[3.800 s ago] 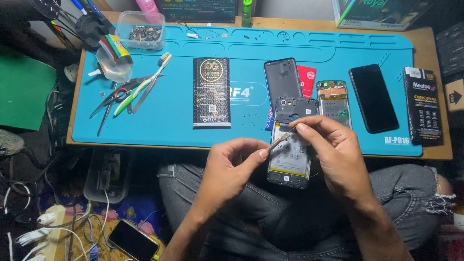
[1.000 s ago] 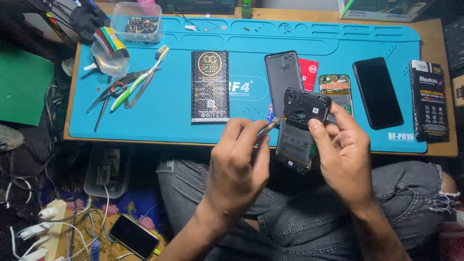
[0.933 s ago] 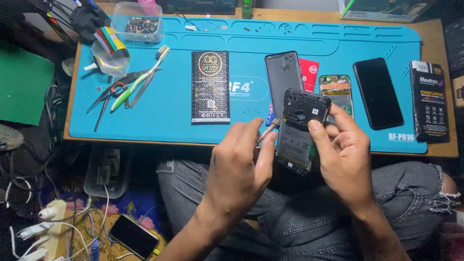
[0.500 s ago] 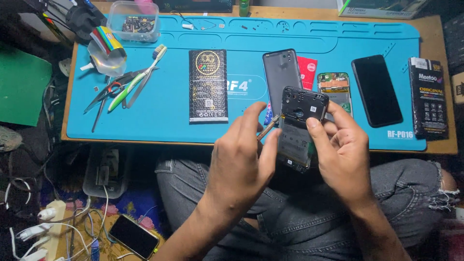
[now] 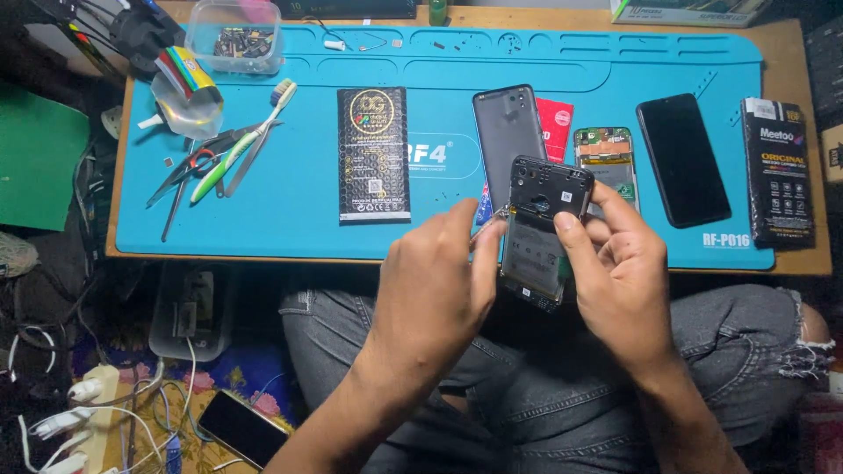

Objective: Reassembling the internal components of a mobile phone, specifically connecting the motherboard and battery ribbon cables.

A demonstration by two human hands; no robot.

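While the right hand (image 5: 619,276) grips an opened phone (image 5: 543,233) by its right edge, holding it above the lap just in front of the counter (image 5: 263,224), the phone's long axis runs near upright, top end toward the blue mat (image 5: 281,189). Just to its left, the left hand (image 5: 439,285) is closed on a thin metal tool (image 5: 490,221), tip touching the phone's upper left edge.

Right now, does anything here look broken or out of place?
Yes: the phone in the right hand has no back cover, its insides bare. A second phone lies on the floor among cables.
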